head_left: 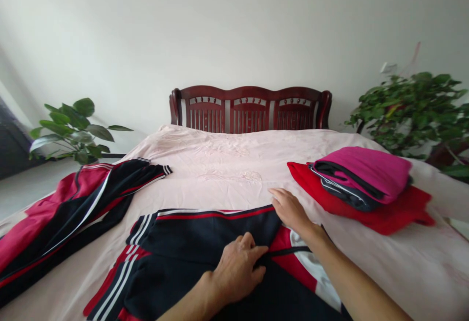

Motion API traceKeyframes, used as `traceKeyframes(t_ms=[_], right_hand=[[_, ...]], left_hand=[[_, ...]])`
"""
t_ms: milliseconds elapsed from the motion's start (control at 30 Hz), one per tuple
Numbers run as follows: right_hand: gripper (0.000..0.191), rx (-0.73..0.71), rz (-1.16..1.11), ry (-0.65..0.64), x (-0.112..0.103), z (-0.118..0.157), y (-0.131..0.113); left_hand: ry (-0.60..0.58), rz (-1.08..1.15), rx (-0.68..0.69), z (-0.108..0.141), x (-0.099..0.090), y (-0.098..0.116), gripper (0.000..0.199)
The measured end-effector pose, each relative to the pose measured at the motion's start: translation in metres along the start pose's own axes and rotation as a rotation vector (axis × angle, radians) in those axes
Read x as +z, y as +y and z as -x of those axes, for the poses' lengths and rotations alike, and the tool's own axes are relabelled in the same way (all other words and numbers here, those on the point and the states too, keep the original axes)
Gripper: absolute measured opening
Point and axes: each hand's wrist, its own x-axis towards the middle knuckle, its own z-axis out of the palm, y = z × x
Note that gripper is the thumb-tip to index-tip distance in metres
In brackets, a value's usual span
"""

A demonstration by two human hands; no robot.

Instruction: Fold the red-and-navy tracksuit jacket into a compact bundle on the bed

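Observation:
A dark navy garment (176,243) with red and white stripes lies spread on the pink bed cover, with red and white parts at its right side. My left hand (240,267) rests on the middle of this garment, its fingers bent and partly spread, with no cloth visibly gripped. Near the garment's upper right corner is my right hand (289,208), palm down with fingers stretched toward the left, over the garment's edge and the bed cover. The bottom of the garment runs out of view.
On the left lies another red and navy garment (84,203). A folded magenta and dark pile (366,169) sits on a red cloth (399,213) at the right. Behind the bed cover (227,164) stands a wooden headboard (249,111), with plants (76,130) on both sides.

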Motion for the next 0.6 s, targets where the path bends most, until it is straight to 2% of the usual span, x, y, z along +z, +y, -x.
traceKeyframes(t_ms=[100, 167, 233, 300, 367, 400, 467, 533, 600], right_hand=[[0.050, -0.091, 0.159, -0.100, 0.021, 0.014, -0.025], [0.052, -0.069, 0.248, -0.157, 0.033, 0.023, -0.023], [0.053, -0.052, 0.291, -0.182, 0.040, 0.028, -0.011], [0.053, -0.020, 0.306, -0.205, 0.039, 0.028, -0.003], [0.055, 0.047, 0.321, -0.215, 0.035, 0.025, -0.007], [0.056, 0.068, 0.327, -0.199, 0.032, 0.024, -0.015], [0.058, 0.045, 0.311, -0.151, 0.028, 0.023, -0.040], [0.060, -0.037, 0.253, -0.131, 0.028, 0.026, -0.072], [0.063, -0.091, 0.183, -0.188, 0.033, 0.033, -0.101]], left_hand=[[-0.016, 0.063, 0.043, 0.008, -0.006, -0.006, 0.058], [-0.036, 0.154, 0.086, 0.018, -0.015, -0.016, 0.055], [-0.022, 0.224, 0.082, 0.032, -0.030, -0.031, 0.044], [0.091, 0.198, -0.019, 0.046, -0.048, -0.053, 0.036], [0.266, 0.066, -0.183, 0.059, -0.065, -0.080, 0.034], [0.334, -0.024, -0.258, 0.065, -0.073, -0.094, 0.035], [0.393, -0.214, -0.384, 0.072, -0.081, -0.120, 0.038], [0.355, -0.358, -0.467, 0.077, -0.081, -0.140, 0.044], [0.276, -0.440, -0.502, 0.079, -0.074, -0.154, 0.051]])
